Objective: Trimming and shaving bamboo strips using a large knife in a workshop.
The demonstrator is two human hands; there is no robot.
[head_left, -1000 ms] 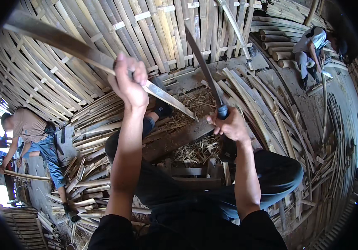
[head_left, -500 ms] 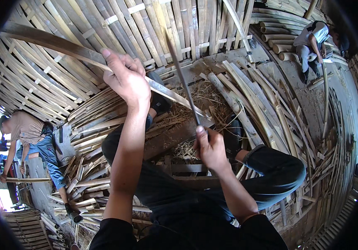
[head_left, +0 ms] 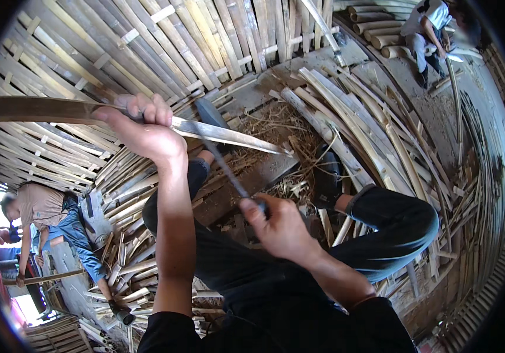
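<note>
A long split bamboo strip [head_left: 229,134] runs from the far left toward the middle. My left hand [head_left: 146,129] is closed around it, palm partly turned up. The strip's right end lies over a wooden beam [head_left: 252,176] between my legs. My right hand [head_left: 279,229] grips the handle of a long-bladed knife [head_left: 227,169]. Its blade is blurred, slants up to the left and crosses the strip just right of my left hand. Whether the edge touches the strip I cannot tell.
Bamboo shavings [head_left: 264,126] cover the ground around the beam. Split bamboo pieces [head_left: 358,123] are heaped at right, more at left. A woven bamboo panel [head_left: 205,41] stands ahead. One person [head_left: 46,206] bends over a pole at left; another [head_left: 429,29] sits at far right.
My left hand has moved left and slightly down, and the strip now lies flatter. My right hand has come left and nearer, swinging the knife leftward along the strip.
</note>
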